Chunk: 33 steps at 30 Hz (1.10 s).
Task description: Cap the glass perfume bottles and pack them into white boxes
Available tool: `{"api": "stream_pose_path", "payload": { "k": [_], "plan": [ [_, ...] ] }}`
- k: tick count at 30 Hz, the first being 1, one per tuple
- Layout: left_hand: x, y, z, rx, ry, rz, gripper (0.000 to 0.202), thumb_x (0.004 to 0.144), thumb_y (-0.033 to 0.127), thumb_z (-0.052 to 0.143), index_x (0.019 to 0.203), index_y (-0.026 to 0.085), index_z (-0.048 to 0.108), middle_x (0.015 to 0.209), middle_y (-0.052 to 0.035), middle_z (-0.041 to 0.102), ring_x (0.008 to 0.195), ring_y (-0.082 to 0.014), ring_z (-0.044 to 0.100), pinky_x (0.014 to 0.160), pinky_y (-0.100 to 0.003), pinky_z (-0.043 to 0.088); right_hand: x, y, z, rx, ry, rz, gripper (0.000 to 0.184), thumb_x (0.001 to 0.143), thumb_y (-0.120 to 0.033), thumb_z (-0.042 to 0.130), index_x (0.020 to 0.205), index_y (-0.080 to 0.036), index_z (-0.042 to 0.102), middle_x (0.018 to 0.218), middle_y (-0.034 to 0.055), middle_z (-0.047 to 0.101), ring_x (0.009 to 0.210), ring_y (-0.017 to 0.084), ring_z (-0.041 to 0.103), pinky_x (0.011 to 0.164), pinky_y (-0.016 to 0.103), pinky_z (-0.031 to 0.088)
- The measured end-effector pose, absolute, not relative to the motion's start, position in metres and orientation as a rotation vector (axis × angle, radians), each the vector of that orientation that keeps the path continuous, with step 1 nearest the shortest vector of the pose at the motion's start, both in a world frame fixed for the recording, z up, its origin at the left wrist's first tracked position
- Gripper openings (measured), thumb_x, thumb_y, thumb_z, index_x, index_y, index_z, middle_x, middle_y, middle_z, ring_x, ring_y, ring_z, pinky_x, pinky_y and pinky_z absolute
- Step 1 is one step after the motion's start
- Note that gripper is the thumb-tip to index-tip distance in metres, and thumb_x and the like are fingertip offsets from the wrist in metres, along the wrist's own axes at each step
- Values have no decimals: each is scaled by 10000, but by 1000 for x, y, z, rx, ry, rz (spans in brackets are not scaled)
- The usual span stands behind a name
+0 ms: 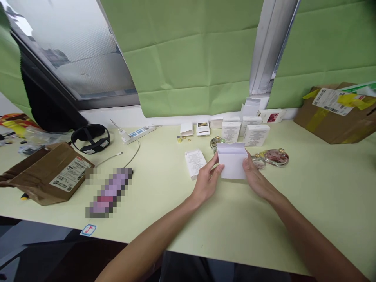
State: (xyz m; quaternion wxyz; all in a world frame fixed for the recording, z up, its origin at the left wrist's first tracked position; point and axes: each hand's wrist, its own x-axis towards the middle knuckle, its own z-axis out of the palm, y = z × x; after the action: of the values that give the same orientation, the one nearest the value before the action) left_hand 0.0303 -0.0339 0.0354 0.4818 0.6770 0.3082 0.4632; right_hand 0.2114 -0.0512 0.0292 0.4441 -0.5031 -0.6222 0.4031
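Observation:
Between both hands I hold a white cardboard box [233, 166] above the table, its flap end raised at the far side. My left hand [206, 178] grips the box's left edge, thumb on the near face. The right edge is in my right hand [256, 174], thumb likewise in front. Left of the box lies a printed white box [195, 162]. Behind it stand several white printed boxes [256, 135]. Glass perfume-like bottles with gold parts [276, 157] lie to the right, and another bottle [216, 142] is partly hidden behind the held box.
Brown cartons stand at the left [63, 172] and right [335, 117]. A black headset [90, 139], a power strip [141, 134] with a cable, and a blurred-out purple object [110, 194] lie on the left half. Small gold caps [179, 138] sit near the back. Green cloth hangs behind.

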Motion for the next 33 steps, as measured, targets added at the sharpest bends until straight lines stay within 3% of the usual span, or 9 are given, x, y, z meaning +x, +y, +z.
{"api": "stream_pose_path", "payload": {
  "k": [4, 7, 13, 16, 21, 24, 27, 30, 33],
  "plan": [
    [26, -27, 31, 1700, 798, 1149, 389, 965, 365, 486, 1335, 261, 549, 1311, -73, 553, 1225, -202, 513, 962, -298, 494, 213, -52, 28, -1277, -1488, 1103, 623, 948, -638, 217, 1530, -437, 120, 1561, -33, 340, 1423, 229, 333, 1123, 443, 368],
    [23, -22, 28, 1701, 850, 1163, 359, 947, 375, 523, 1276, 255, 599, 1212, -84, 572, 1151, -196, 539, 912, -294, 506, 217, -49, 30, -1238, -1524, 1085, 595, 948, -609, 320, 1508, -429, 229, 1560, -32, 345, 1435, 241, 307, 1135, 441, 346],
    [8, -6, 39, 1812, 908, 1130, 385, 922, 422, 547, 1263, 250, 596, 1154, -74, 585, 1057, -180, 574, 908, -307, 498, 229, -40, 37, -1032, -1537, 1153, 465, 917, -472, 550, 1357, -326, 509, 1392, 44, 567, 1259, 264, 532, 993, 413, 495],
    [-16, 14, 42, 1951, 1320, 1109, 349, 911, 457, 533, 1163, 241, 639, 1088, -78, 555, 1060, -208, 540, 964, -367, 448, 234, -38, 37, -1053, -1393, 1163, 461, 897, -467, 587, 1331, -329, 514, 1320, 52, 625, 1180, 252, 594, 936, 410, 536],
    [-55, 44, 34, 1942, 1816, 658, 409, 762, 502, 682, 1034, 198, 648, 1103, -112, 448, 1213, -335, 395, 1033, -499, 357, 239, -36, 35, -1035, -1261, 1160, 480, 877, -486, 605, 1322, -344, 495, 1208, 36, 686, 1085, 235, 646, 908, 428, 557],
    [-61, 47, 31, 1903, 1746, 661, 425, 733, 529, 709, 1008, 218, 617, 1121, -99, 401, 1207, -330, 401, 1005, -493, 393, 243, -37, 37, -1015, -1237, 1170, 489, 876, -486, 606, 1328, -344, 486, 1188, 30, 691, 1062, 232, 653, 888, 430, 568],
    [-53, 41, 34, 1922, 1465, 868, 384, 747, 499, 722, 1001, 244, 587, 1190, -70, 356, 1078, -234, 521, 909, -408, 491, 244, -37, 47, -1014, -1217, 1126, 501, 864, -536, 588, 1326, -374, 479, 1205, 24, 673, 1012, 250, 668, 784, 437, 599],
    [-37, 31, 37, 2011, 1141, 1052, 325, 783, 436, 719, 987, 226, 579, 1192, -59, 412, 981, -165, 575, 829, -327, 539, 241, -36, 68, -995, -1245, 1058, 437, 862, -545, 581, 1272, -410, 514, 1256, 7, 643, 1042, 263, 657, 744, 426, 600],
    [-21, 20, 37, 2181, 926, 1152, 259, 825, 373, 694, 1006, 226, 584, 1172, -61, 481, 1072, -175, 552, 857, -312, 542, 232, -32, 97, -959, -1381, 1000, 403, 874, -514, 584, 1255, -398, 528, 1311, 11, 614, 1131, 267, 617, 822, 416, 579]
  ]
}}
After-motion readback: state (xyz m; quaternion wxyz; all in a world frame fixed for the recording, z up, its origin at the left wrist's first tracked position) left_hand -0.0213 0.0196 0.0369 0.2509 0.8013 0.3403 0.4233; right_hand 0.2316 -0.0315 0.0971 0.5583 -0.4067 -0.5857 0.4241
